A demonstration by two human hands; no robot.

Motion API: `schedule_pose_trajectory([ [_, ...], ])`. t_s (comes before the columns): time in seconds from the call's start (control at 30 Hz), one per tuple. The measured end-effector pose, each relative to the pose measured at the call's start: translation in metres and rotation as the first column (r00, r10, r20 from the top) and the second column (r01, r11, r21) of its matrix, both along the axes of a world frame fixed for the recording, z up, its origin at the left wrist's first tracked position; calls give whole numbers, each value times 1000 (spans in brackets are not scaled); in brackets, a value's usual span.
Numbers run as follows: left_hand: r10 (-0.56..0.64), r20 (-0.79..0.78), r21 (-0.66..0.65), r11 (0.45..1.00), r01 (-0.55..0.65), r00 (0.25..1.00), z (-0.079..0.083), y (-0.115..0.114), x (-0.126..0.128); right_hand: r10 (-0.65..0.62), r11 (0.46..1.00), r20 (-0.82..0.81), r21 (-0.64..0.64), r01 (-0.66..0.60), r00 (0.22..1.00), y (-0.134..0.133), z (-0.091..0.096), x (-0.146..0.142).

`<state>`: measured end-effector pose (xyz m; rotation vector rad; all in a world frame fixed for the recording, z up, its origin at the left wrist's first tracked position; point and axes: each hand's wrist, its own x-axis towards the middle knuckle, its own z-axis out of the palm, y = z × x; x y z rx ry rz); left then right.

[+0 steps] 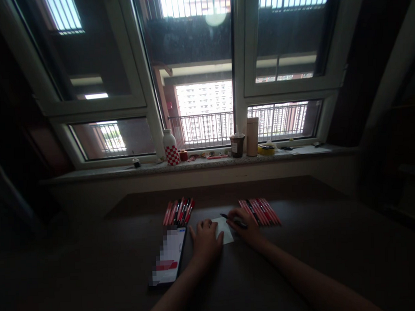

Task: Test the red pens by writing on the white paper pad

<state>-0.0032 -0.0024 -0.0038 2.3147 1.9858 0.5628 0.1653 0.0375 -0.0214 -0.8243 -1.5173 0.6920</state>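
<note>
A small pale sheet of paper [225, 234] lies on the dark table between my hands. My left hand [206, 239] rests on its left side with the fingers spread. A black pen [237, 223] is gripped in my right hand [247, 226], over the right part of the sheet; its dark tip end points up and to the left. Whether the tip touches the paper I cannot tell. Left of my left hand lies a phone [173, 256] with a lit, partly blurred screen.
Rows of red and black pens lie at the table's far side, one on the left [178, 212] and one on the right [260, 211]. On the windowsill behind stand a checked red-and-white bottle [171, 147], a dark drink cup [237, 146] and a tall tan box [252, 138].
</note>
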Motion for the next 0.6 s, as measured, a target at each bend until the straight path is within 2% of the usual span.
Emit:
schedule_pose_trajectory([
  [0.17,-12,25,36,999,11,1000,-4,1,-1,20,997,7,-78,-19,1000,1,-4,1],
  [0.3,-20,46,35,999,19,999,-6,2,-2,97,995,62,-32,-95,993,3,-6,1],
  [0.4,-18,57,33,999,16,998,-5,2,-2,-11,997,85,-73,17,996,5,-7,-1],
  [0.47,-18,68,24,1000,17,997,-4,1,-2,-33,994,131,-102,47,991,7,-8,-3],
  [0.6,-25,74,23,999,24,997,-3,1,-2,-69,994,185,-71,83,980,10,-11,-3],
])
